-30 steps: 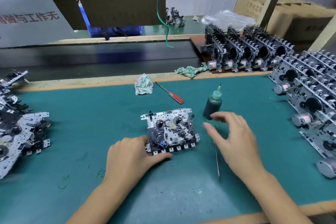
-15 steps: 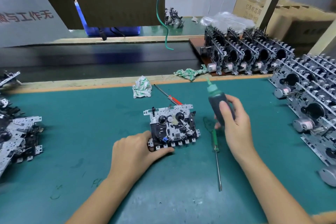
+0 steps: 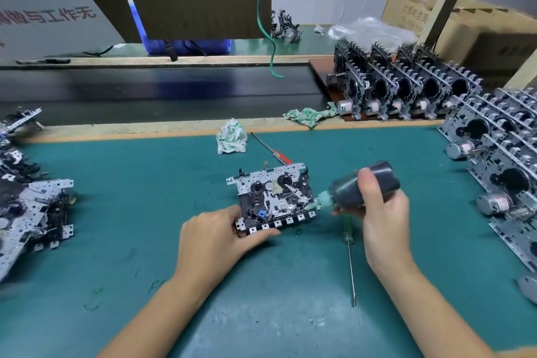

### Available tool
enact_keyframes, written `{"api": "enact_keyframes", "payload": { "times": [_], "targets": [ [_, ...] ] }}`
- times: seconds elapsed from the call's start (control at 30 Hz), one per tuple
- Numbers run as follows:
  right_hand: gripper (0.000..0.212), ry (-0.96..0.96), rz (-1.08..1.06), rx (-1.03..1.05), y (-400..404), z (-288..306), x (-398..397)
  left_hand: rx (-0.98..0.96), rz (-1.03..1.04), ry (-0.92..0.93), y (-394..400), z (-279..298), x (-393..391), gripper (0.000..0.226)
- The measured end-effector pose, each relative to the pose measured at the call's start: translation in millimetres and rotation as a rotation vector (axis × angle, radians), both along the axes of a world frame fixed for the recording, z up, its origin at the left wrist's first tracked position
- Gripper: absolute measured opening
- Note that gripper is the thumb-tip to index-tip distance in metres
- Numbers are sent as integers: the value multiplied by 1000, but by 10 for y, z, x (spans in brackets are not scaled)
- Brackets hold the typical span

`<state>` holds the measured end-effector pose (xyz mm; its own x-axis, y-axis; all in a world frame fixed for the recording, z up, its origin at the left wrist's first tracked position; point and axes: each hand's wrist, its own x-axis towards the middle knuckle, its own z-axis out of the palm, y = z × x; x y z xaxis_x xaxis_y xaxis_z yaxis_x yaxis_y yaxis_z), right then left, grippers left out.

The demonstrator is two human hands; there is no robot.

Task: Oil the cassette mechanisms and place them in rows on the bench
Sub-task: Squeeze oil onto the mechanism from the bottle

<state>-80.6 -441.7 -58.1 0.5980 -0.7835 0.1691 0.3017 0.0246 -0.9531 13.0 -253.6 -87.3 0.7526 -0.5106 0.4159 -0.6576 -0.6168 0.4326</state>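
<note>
A cassette mechanism [image 3: 271,195] of silver plate and black parts lies flat in the middle of the green bench mat [image 3: 145,212]. My left hand [image 3: 215,238] grips its near left corner, thumb along the front edge. My right hand [image 3: 380,212] holds a dark oil bottle [image 3: 348,190] tipped on its side, its pale green nozzle pointing left and touching the mechanism's right front edge.
Rows of upright mechanisms [image 3: 406,90] stand at the back right and more rows [image 3: 505,171] along the right edge. A pile of flat mechanisms [image 3: 32,212] lies at the left. A green screwdriver [image 3: 350,253], a red screwdriver [image 3: 274,152] and crumpled rags [image 3: 231,136] lie near the middle.
My right hand picked the oil bottle up from the mat, tipped it over and brought its nozzle to the mechanism's right edge. My left hand stayed on the mechanism.
</note>
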Motion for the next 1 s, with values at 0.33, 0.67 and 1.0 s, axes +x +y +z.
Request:
{"api": "enact_keyframes", "payload": {
  "times": [0.33,0.67,1.0],
  "targets": [
    [26,35,-6,-319,30,-72,-21,-26,-31,-37,-5,-24,2,58],
    [24,12,16,-341,29,-88,-20,-23,-31,-38,-3,-19,-4,57],
    [24,16,23,-358,38,-69,-34,-13,-20,-15,3,-28,-9,57]
  ]
}}
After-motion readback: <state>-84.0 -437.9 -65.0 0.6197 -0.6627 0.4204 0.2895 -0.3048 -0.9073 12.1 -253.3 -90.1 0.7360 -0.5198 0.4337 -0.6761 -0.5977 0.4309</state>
